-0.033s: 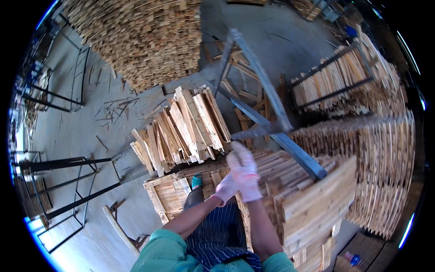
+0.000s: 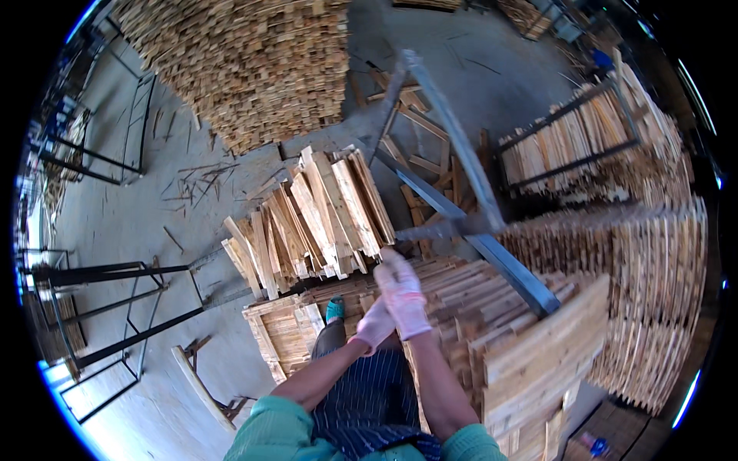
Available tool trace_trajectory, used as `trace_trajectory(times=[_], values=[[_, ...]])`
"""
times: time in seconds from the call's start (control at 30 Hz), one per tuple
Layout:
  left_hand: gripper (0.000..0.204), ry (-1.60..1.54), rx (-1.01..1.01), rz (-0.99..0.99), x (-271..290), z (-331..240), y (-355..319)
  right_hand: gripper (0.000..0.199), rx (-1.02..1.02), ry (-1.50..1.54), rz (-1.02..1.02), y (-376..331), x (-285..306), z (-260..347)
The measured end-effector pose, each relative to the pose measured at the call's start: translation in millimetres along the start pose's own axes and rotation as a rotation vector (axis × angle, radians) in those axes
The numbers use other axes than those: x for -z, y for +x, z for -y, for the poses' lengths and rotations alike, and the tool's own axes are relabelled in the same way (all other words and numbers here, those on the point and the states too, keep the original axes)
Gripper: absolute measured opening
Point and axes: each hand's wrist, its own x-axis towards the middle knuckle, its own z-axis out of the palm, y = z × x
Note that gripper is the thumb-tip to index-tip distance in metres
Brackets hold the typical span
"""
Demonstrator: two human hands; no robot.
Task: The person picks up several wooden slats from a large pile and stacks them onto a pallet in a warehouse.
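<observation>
Just below centre of the head view, the gloved left hand is set against the heel of the right hand; its fingers are partly hidden, so its opening and any grip can't be told. Right fingers are pointed forward, blurred; whether anything is held can't be told either. Loose slats are piled just past the right fingertips. Stacked boards are seen to the right, crossed by a metal bar.
</observation>
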Motion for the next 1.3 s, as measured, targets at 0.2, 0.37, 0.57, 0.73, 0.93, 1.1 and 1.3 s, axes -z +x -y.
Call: trace_trajectory(times=[0.2, 0.37, 0.57, 0.73, 0.93, 1.1, 1.3], values=[[0.047, 0.04, 0.227, -0.329, 76, 231, 110, 0.046, -0.279, -0.939, 0.597, 97, -53, -191], [0.064, -0.131, 0.272, -0.405, 116, 352, 243, 0.054, -0.211, -1.113, 0.499, 228, -27, -354], [0.105, 0.1, 0.356, -0.422, 157, 442, 392, 0.077, -0.169, -1.276, 0.34, 356, -44, -447], [0.11, -0.007, 0.47, -0.341, 174, 434, 484, 0.084, -0.378, -1.209, 0.177, 407, -22, -549], [0.107, -0.261, 0.428, -0.589, 126, 429, 538, 0.085, -0.44, -1.143, 0.132, 407, -7, -609], [0.119, -0.545, 0.396, -0.497, 140, 421, 526, 0.088, -0.471, -0.944, 0.143, 391, -19, -529], [0.116, -0.374, 0.449, -0.457, 154, 401, 525, 0.105, -0.37, -0.829, 0.042, 338, -20, -494]])
